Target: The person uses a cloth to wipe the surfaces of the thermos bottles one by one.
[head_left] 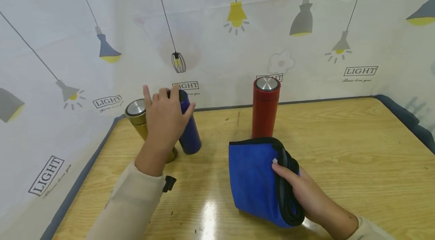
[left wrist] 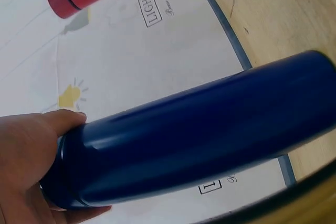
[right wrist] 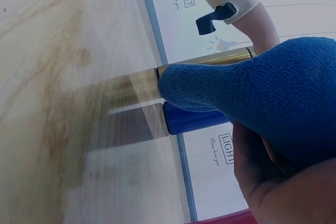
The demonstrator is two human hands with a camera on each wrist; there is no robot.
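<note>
My left hand (head_left: 165, 115) grips the capped top of a blue thermos bottle (head_left: 191, 136) from above, thumb on one side and fingers on the other in the left wrist view. Close beside it, to the left, stands a gold thermos bottle (head_left: 136, 119) with a silver lid, partly hidden behind the hand. My right hand (head_left: 307, 191) holds a folded blue cloth (head_left: 253, 179) with black edging, thumb on the near face and fingers mostly hidden behind. Beyond the cloth a red thermos bottle (head_left: 266, 109) stands upright, its base hidden.
The wooden table (head_left: 357, 157) has a dark edge, with a printed white curtain (head_left: 210, 36) behind and at both sides. A black strap (head_left: 169, 183) sticks out at the left sleeve. Small dark marks dot the table's front.
</note>
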